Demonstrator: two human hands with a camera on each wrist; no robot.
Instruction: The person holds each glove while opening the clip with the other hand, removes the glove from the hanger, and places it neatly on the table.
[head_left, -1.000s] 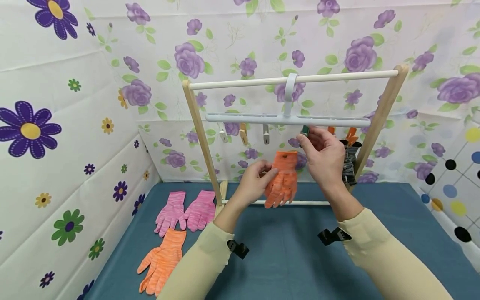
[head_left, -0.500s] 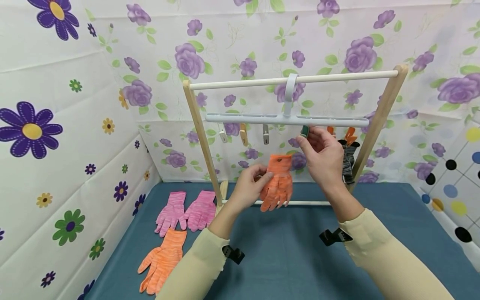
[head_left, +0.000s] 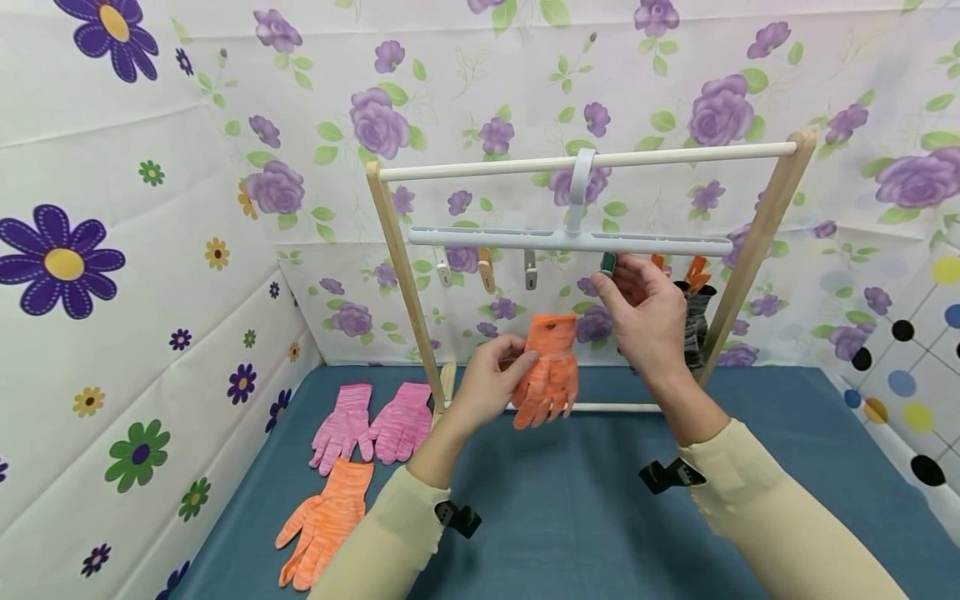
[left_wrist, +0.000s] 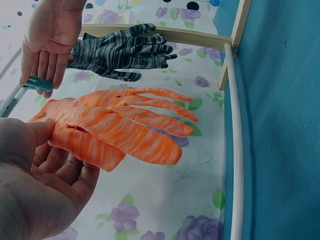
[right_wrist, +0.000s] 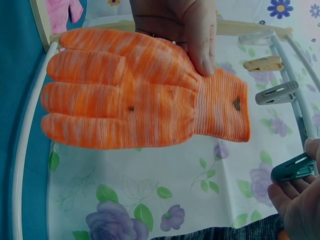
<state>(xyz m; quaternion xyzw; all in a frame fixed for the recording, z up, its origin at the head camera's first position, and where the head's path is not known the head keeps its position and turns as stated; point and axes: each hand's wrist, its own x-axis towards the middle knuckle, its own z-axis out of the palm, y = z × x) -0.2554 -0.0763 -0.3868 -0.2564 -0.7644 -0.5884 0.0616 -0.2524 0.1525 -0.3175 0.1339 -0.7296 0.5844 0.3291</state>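
My left hand (head_left: 486, 383) pinches an orange knit glove (head_left: 551, 379) between thumb and fingers, below the hanger. The glove's fingers hang down, and a small dark mark shows on its cuff (right_wrist: 222, 107). Up to the right, my right hand (head_left: 651, 312) pinches a green clothes clip (head_left: 608, 264) under the bar of a pale hanger (head_left: 487, 238). A gap separates the glove's cuff from this green clip. In the right wrist view, thumb and fingers lie on either side of the clip (right_wrist: 292, 169).
The hanger hooks over the rod of a wooden rack (head_left: 757, 250). White, tan and grey clips (head_left: 531, 271) hang at left; orange clips (head_left: 697, 271) at right hold a black-and-grey glove (left_wrist: 122, 52). Two pink gloves (head_left: 401, 421) and another orange glove (head_left: 326, 525) lie on the table.
My left hand has moved the orange glove left and slightly down, away from the green clip. My right hand stays at the clip; the hanger has shifted slightly left.
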